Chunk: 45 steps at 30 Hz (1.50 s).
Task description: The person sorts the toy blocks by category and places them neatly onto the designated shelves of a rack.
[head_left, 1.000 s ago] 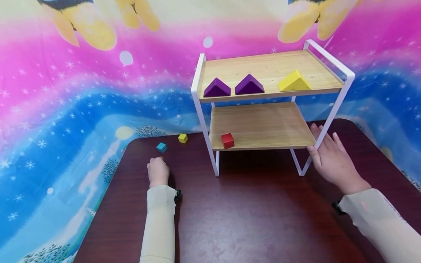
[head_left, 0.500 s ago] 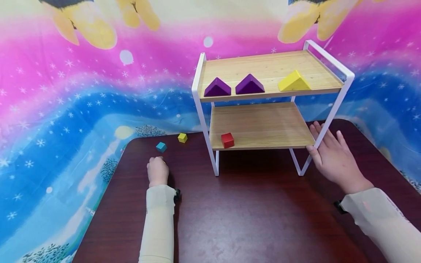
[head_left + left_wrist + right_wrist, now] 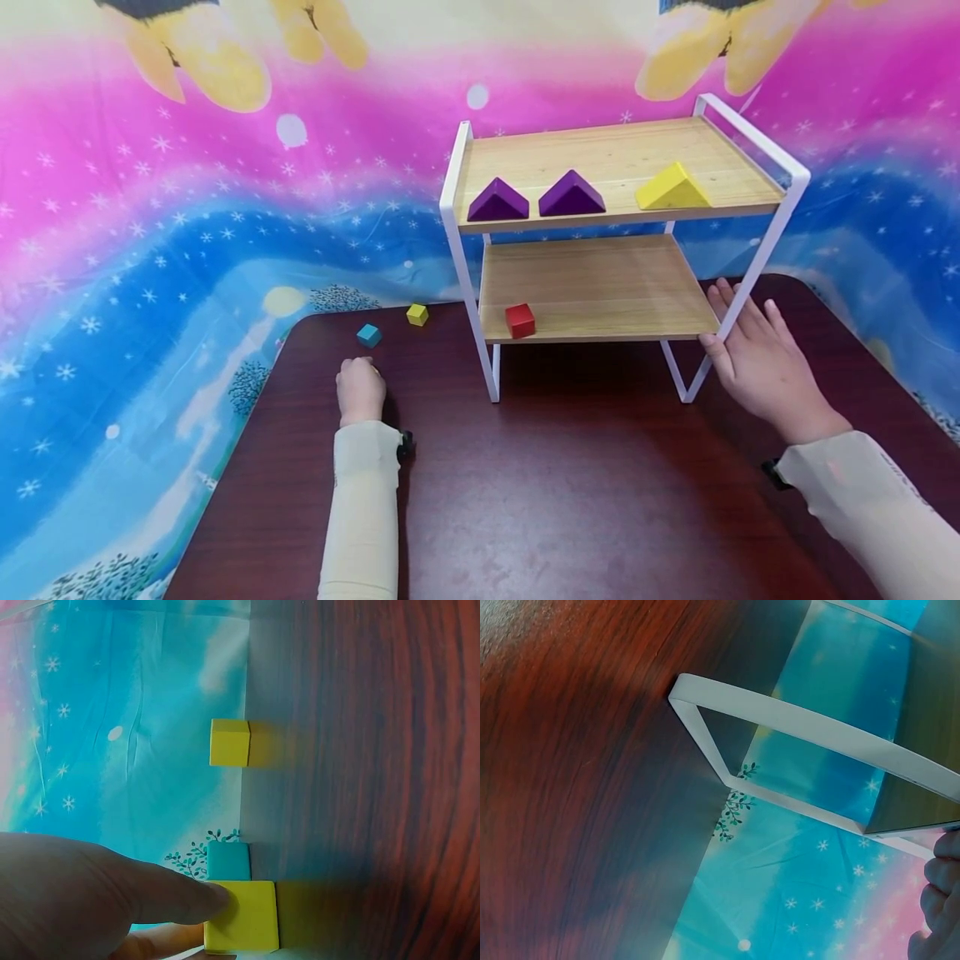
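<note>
In the left wrist view, my left hand (image 3: 361, 390) pinches a yellow cube (image 3: 251, 919) between thumb and fingers, low at the tabletop. The head view hides that cube behind the hand. Just beyond it lies a teal cube (image 3: 368, 335), and a second yellow cube (image 3: 417, 314) sits farther back to the right. My right hand (image 3: 765, 375) lies with extended fingers against the right side of a two-tier shelf rack (image 3: 600, 275), thumb at its white front leg. A red cube (image 3: 521, 321) rests on the rack's lower board, near the front left.
On the upper board, along its front edge, stand two purple triangular blocks (image 3: 498, 200) and a yellow triangular block (image 3: 673, 187). The dark wooden table (image 3: 540, 500) backs onto a printed cloth (image 3: 187, 208) at the rear and left.
</note>
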Each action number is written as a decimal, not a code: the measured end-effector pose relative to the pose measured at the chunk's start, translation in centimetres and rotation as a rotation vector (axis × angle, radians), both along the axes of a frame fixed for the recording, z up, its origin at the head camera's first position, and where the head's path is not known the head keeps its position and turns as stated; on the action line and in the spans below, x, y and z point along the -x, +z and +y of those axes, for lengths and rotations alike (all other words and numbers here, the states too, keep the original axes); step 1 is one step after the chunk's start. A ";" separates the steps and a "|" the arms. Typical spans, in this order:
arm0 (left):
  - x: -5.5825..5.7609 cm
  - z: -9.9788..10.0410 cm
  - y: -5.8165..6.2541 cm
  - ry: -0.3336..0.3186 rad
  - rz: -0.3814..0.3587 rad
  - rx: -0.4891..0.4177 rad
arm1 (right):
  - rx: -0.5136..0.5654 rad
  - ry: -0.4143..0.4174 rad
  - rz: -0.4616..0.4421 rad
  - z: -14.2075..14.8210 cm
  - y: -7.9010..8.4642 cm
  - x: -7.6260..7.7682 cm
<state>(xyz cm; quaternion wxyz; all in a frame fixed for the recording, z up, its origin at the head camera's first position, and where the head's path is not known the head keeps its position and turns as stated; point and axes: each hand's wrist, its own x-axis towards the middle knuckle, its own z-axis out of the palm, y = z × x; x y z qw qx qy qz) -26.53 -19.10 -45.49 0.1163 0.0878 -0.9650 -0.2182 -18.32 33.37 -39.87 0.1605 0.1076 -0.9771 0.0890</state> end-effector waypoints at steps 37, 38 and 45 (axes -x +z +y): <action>-0.1 -1.4 -0.4 -0.021 -0.047 -0.049 | 0.022 0.014 0.024 0.1 -0.4 0.1; -0.1 -1.4 -0.4 -0.019 -0.048 -0.049 | 0.023 0.014 0.025 0.1 -0.4 0.1; -0.4 -1.4 -0.1 -0.032 -0.045 -0.054 | 0.028 0.011 0.016 0.0 -0.3 0.1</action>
